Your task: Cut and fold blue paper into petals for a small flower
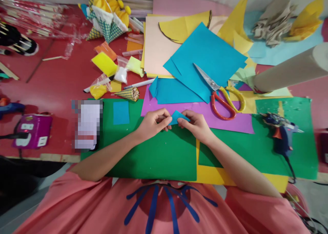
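Note:
Between my two hands is a small piece of blue paper (176, 117), held above the green sheet (153, 159). My left hand (156, 121) pinches its left end between thumb and fingers. At the other end, my right hand (194, 123) grips it, thumb on top. A flat blue paper square (121, 112) lies to the left on the green sheet. Beyond my hands, a purple sheet (176, 108) is partly covered by larger blue sheets (205, 53). Scissors with red and yellow handles (216, 88) rest on these, blades slightly apart.
A glue gun (283, 135) lies at the right, below a leaning cardboard tube (292, 68). On the left are a phone (87, 124) and a purple power socket box (32, 131). Bags of coloured clay (104, 64), pens and a paper cone bouquet (107, 18) crowd the back.

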`<action>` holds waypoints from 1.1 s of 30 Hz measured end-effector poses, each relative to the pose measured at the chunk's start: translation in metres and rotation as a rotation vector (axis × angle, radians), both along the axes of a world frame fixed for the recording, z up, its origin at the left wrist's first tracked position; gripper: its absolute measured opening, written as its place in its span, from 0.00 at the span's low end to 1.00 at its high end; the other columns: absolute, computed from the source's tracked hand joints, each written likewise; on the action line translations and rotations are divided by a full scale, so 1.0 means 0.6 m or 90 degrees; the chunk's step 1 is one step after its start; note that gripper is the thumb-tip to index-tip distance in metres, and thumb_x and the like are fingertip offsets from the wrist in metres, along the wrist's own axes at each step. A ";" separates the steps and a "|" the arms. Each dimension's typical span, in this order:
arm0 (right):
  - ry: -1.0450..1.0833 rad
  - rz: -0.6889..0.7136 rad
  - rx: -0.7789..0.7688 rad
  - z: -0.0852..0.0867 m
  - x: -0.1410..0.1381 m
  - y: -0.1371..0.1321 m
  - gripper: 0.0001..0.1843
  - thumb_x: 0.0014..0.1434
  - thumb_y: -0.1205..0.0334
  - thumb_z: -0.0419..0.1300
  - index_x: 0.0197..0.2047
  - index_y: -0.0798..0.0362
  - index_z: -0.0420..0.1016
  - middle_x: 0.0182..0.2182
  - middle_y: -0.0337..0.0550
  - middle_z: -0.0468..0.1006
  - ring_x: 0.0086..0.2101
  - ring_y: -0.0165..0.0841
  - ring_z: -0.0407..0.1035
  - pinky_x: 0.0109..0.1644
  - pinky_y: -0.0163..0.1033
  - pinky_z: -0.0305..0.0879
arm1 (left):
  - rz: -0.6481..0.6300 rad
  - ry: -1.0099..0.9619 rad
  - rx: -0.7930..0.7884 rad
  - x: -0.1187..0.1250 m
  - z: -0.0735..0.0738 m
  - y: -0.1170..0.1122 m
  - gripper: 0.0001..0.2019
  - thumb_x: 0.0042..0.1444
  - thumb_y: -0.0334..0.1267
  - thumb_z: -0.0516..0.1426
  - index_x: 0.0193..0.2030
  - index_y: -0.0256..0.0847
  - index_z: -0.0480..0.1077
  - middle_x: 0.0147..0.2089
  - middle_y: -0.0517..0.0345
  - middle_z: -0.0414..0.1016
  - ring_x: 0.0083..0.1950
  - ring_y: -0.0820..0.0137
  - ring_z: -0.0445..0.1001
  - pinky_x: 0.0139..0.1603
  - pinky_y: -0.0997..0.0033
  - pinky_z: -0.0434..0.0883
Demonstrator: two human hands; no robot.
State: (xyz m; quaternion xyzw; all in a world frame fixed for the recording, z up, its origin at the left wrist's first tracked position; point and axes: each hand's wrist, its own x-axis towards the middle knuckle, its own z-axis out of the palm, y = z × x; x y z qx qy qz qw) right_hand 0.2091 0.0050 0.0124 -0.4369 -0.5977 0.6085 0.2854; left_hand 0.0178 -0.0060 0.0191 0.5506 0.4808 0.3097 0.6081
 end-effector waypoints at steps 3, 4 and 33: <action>-0.016 0.064 0.029 0.003 0.001 -0.001 0.10 0.57 0.58 0.58 0.28 0.55 0.68 0.22 0.34 0.66 0.23 0.24 0.57 0.26 0.31 0.53 | -0.018 0.052 0.079 0.001 0.002 -0.001 0.08 0.55 0.40 0.56 0.29 0.39 0.65 0.25 0.63 0.70 0.25 0.78 0.71 0.27 0.79 0.69; -0.020 0.083 0.034 0.004 0.000 -0.001 0.09 0.56 0.59 0.58 0.28 0.56 0.68 0.21 0.34 0.65 0.23 0.23 0.56 0.26 0.31 0.52 | -0.022 0.072 0.101 0.001 0.002 -0.001 0.08 0.55 0.39 0.56 0.29 0.39 0.65 0.25 0.64 0.69 0.25 0.78 0.69 0.26 0.80 0.68; 0.100 -0.060 -0.036 -0.002 -0.007 -0.006 0.16 0.54 0.52 0.63 0.40 0.52 0.64 0.26 0.34 0.69 0.23 0.24 0.64 0.26 0.32 0.62 | 0.045 0.097 0.122 -0.005 0.001 0.001 0.14 0.59 0.44 0.54 0.26 0.38 0.65 0.21 0.62 0.71 0.20 0.80 0.68 0.21 0.82 0.65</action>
